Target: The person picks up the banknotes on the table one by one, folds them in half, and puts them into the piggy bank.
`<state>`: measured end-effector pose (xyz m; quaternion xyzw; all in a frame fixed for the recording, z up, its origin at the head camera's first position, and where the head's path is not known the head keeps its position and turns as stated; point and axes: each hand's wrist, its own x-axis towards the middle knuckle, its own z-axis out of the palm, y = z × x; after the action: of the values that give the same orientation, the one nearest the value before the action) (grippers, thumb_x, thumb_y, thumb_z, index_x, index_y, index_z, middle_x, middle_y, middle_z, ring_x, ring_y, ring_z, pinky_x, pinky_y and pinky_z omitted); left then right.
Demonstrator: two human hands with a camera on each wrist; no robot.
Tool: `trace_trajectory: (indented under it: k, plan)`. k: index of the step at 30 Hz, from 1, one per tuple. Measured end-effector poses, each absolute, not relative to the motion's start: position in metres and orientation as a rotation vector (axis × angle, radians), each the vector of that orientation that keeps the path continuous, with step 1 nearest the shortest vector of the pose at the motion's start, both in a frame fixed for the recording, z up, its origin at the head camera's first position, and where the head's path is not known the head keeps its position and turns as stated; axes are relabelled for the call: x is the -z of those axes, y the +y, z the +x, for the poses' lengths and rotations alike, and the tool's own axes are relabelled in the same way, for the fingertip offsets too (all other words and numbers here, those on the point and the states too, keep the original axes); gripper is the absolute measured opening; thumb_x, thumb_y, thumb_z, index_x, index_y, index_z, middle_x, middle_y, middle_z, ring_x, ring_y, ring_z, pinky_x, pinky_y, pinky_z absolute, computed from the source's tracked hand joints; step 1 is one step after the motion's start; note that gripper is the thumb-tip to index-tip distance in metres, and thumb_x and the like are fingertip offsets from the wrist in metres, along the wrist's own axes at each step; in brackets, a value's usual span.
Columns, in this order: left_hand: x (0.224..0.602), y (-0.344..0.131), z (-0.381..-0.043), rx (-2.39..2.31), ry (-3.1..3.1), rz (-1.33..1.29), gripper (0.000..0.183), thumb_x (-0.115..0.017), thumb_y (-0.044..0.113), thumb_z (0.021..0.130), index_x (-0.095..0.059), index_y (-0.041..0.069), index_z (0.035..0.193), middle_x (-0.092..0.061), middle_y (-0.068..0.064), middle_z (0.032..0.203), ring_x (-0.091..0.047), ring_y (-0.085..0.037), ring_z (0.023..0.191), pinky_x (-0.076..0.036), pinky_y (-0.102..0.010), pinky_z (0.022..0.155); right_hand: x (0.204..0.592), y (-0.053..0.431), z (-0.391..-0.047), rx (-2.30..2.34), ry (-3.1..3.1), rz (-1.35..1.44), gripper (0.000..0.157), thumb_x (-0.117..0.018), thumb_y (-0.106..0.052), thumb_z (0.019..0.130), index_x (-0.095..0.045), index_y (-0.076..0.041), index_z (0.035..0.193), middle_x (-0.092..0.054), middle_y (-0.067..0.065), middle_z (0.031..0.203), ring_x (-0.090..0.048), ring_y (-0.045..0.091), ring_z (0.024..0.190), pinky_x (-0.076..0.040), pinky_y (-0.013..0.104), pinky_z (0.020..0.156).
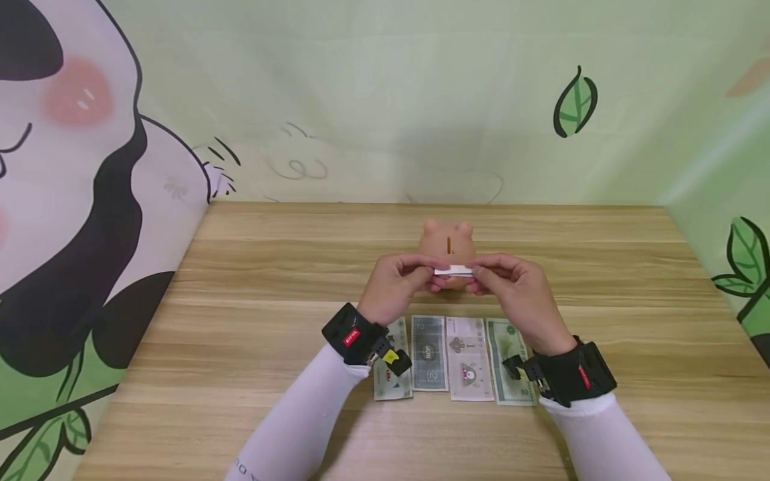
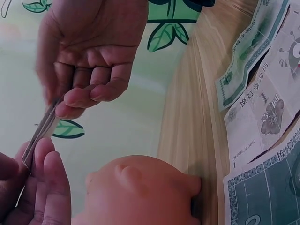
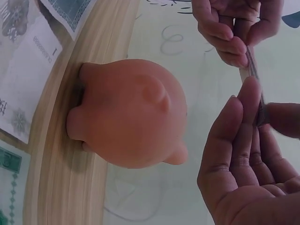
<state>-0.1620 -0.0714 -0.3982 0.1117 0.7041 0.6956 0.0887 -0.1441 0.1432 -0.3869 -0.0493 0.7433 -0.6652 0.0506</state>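
Note:
My left hand (image 1: 394, 284) and right hand (image 1: 523, 294) pinch the two ends of a narrow folded banknote (image 1: 454, 271) between thumbs and fingers. Its white edge faces the head camera; in the left wrist view the folded note (image 2: 41, 129) shows thin stacked layers. Just behind and below it stands an orange-pink piggy bank (image 1: 446, 234) with a slot (image 1: 448, 245) in its top. Both wrist views show the piggy bank (image 3: 131, 112) on the table beneath the hands, apart from them.
Several play banknotes lie in a row nearer me, among them a dark grey-green one (image 1: 430, 354), a pale one (image 1: 470, 361) and a green one (image 1: 506, 334). My forearms partly cover the outer ones. The wooden table (image 1: 271, 267) ends at a printed cloth backdrop (image 1: 361, 100).

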Motion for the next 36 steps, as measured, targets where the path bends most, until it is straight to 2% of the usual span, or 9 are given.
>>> trace_trajectory:
  k: [2, 5, 10, 12, 15, 20, 23, 32, 36]
  plan:
    - [0.3979, -0.0716, -0.1616, -2.040, 2.128, 0.328, 0.021, -0.061, 0.001, 0.099, -0.075, -0.006, 0.113, -0.076, -0.021, 0.105, -0.073, -0.015, 0.084, -0.064, -0.032, 0.085, 0.3872, 0.1431, -0.1444, 2.025, 2.252, -0.145, 0.027, -0.064, -0.006, 0.101, -0.066, 0.010, 0.122, -0.077, 0.003, 0.099, -0.074, 0.009, 0.083, -0.063, 0.026, 0.081]
    - [0.3982, -0.0723, -0.1615, -2.011, 2.153, 0.330, 0.019, -0.069, 0.003, 0.096, -0.074, -0.003, 0.113, -0.076, -0.019, 0.104, -0.076, -0.030, 0.091, -0.064, -0.042, 0.089, 0.3876, 0.1434, -0.1445, 2.019, 2.251, -0.150, 0.027, -0.064, -0.003, 0.100, -0.065, 0.010, 0.124, -0.076, -0.001, 0.098, -0.074, 0.010, 0.084, -0.063, 0.026, 0.082]
    - [0.3996, -0.0729, -0.1618, -2.004, 2.175, 0.352, 0.027, -0.074, 0.004, 0.093, -0.072, 0.000, 0.120, -0.075, -0.020, 0.104, -0.076, -0.034, 0.091, -0.060, -0.058, 0.092, 0.3881, 0.1431, -0.1453, 2.014, 2.255, -0.151, 0.029, -0.065, -0.001, 0.100, -0.064, 0.009, 0.127, -0.075, -0.004, 0.094, -0.075, 0.011, 0.085, -0.063, 0.027, 0.083]
    - [0.4006, -0.0726, -0.1621, -2.006, 2.188, 0.358, 0.028, -0.074, 0.003, 0.094, -0.073, 0.001, 0.121, -0.076, -0.019, 0.102, -0.076, -0.029, 0.088, -0.060, -0.057, 0.091, 0.3885, 0.1431, -0.1454, 2.012, 2.259, -0.154, 0.030, -0.065, -0.001, 0.099, -0.064, 0.009, 0.127, -0.075, -0.004, 0.094, -0.076, 0.013, 0.086, -0.064, 0.028, 0.083]
    - [0.4010, -0.0721, -0.1618, -2.008, 2.201, 0.354, 0.024, -0.074, 0.004, 0.094, -0.076, 0.001, 0.118, -0.077, -0.017, 0.100, -0.075, -0.031, 0.088, -0.061, -0.055, 0.089, 0.3888, 0.1434, -0.1452, 2.008, 2.272, -0.170, 0.030, -0.067, 0.000, 0.098, -0.065, 0.009, 0.127, -0.076, -0.004, 0.093, -0.077, 0.015, 0.086, -0.064, 0.030, 0.084]
    - [0.4000, -0.0718, -0.1610, -1.994, 2.241, 0.341, 0.022, -0.073, 0.005, 0.095, -0.077, 0.002, 0.116, -0.079, -0.015, 0.099, -0.073, -0.014, 0.081, -0.061, -0.055, 0.089, 0.3879, 0.1442, -0.1448, 1.992, 2.308, -0.199, 0.029, -0.069, -0.001, 0.097, -0.068, 0.009, 0.124, -0.077, -0.004, 0.092, -0.078, 0.017, 0.085, -0.063, 0.027, 0.084]
    - [0.3996, -0.0716, -0.1604, -1.984, 2.264, 0.347, 0.021, -0.072, 0.005, 0.095, -0.077, 0.002, 0.116, -0.079, -0.016, 0.099, -0.072, -0.011, 0.079, -0.060, -0.056, 0.089, 0.3877, 0.1443, -0.1447, 1.981, 2.326, -0.200, 0.029, -0.071, -0.003, 0.097, -0.069, 0.008, 0.123, -0.076, -0.004, 0.090, -0.077, 0.017, 0.085, -0.063, 0.026, 0.083]
    - [0.3973, -0.0693, -0.1579, -1.975, 2.296, 0.351, 0.020, -0.072, 0.003, 0.095, -0.077, 0.001, 0.114, -0.079, -0.016, 0.097, -0.073, -0.011, 0.078, -0.065, -0.038, 0.081, 0.3877, 0.1400, -0.1451, 1.909, 2.304, -0.177, 0.025, -0.064, -0.011, 0.103, -0.068, 0.007, 0.120, -0.078, -0.004, 0.086, -0.075, 0.011, 0.082, -0.065, 0.036, 0.083]
    - [0.3969, -0.0683, -0.1575, -1.961, 2.267, 0.363, 0.021, -0.071, 0.001, 0.095, -0.076, 0.000, 0.115, -0.078, -0.017, 0.097, -0.075, -0.014, 0.080, -0.065, -0.043, 0.084, 0.3881, 0.1399, -0.1445, 1.916, 2.319, -0.167, 0.024, -0.065, -0.009, 0.102, -0.069, 0.008, 0.118, -0.077, -0.004, 0.084, -0.076, 0.013, 0.081, -0.065, 0.033, 0.080]
